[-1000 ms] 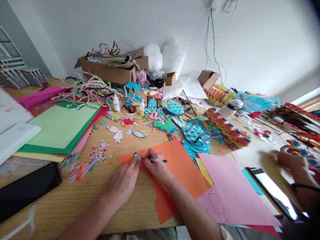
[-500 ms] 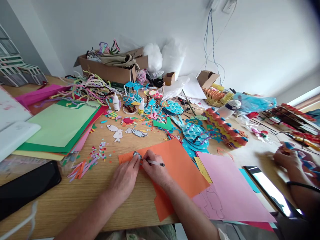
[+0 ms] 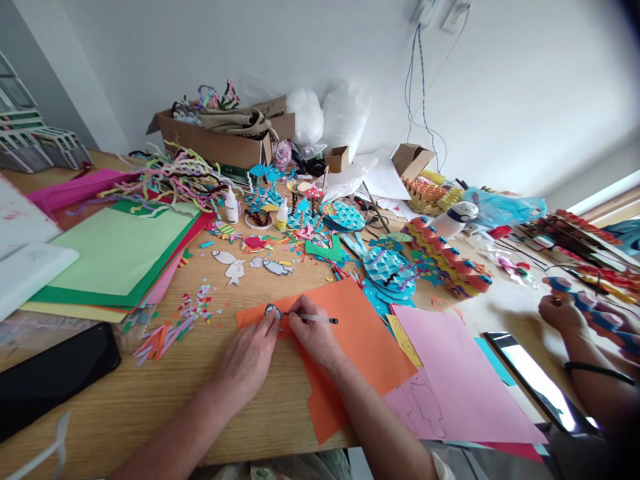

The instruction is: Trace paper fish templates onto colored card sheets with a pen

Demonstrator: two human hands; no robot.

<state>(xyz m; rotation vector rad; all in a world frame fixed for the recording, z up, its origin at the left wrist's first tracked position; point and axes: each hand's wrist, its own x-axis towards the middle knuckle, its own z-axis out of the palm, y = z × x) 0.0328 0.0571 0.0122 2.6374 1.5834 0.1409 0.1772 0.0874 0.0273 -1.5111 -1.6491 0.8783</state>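
My left hand (image 3: 254,353) rests at the left part of an orange sheet of paper (image 3: 363,333). Its fingertips pin down a small white paper cut-out (image 3: 273,311) with a dark outline, mostly covered by the fingers. In my right hand (image 3: 313,333) is a pen (image 3: 323,319) with a pale barrel and a black end, its point close to the cut-out's right edge. White paper fish cut-outs (image 3: 278,267) with drawn outlines lie just beyond the sheet.
Paper scraps (image 3: 197,303) and a black phone (image 3: 60,373) are at left, with stacked coloured sheets (image 3: 120,247) behind. Pink paper (image 3: 465,367) lies at right. Two glue bottles (image 3: 231,205) stand among blue paper crafts (image 3: 387,270). Another person's hand (image 3: 565,313) holds a painted strip at far right.
My right hand has shifted slightly right, and the pen lies at a flatter angle, its point now showing beside the cut-out. My left hand stays put. The other person's hands have moved a little.
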